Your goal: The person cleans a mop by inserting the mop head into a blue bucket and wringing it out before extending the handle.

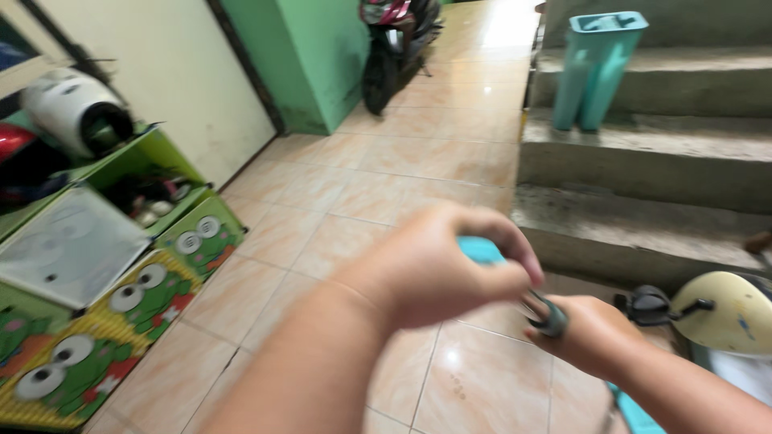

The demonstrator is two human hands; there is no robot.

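Head cam, only view here. Both hands meet approx at centre frame, a bit toward 4 o'clock. Left hand (438, 269) is curled shut round a light blue handle (481, 250), only a short bit of it pokes out past the thumb. Right hand (591, 333) sits just beside it at 4 o'clock, fingers closed on a dark grip (551, 319) w/ a thin metal bit running between the two hands. Blurry, so can't tell what the tool is exactly.

Handling guess: looks like hard plastic, stiff, light, prob a bit slick. The best hold seems to be the thick part of the handle, not the thin metal bit.

Other stuff: green plastic cabinet (121, 297) at 8 o'clock w/ cartoon frog-eye panels, white helmet (76, 112) on top at 10. Teal bin (599, 68) on the concrete steps (643, 161) at 1 o'clock. Parked scooter (398, 44) at 12. Cream scooter front (724, 309) at 3 o'clock. No labels or signs I can make out.
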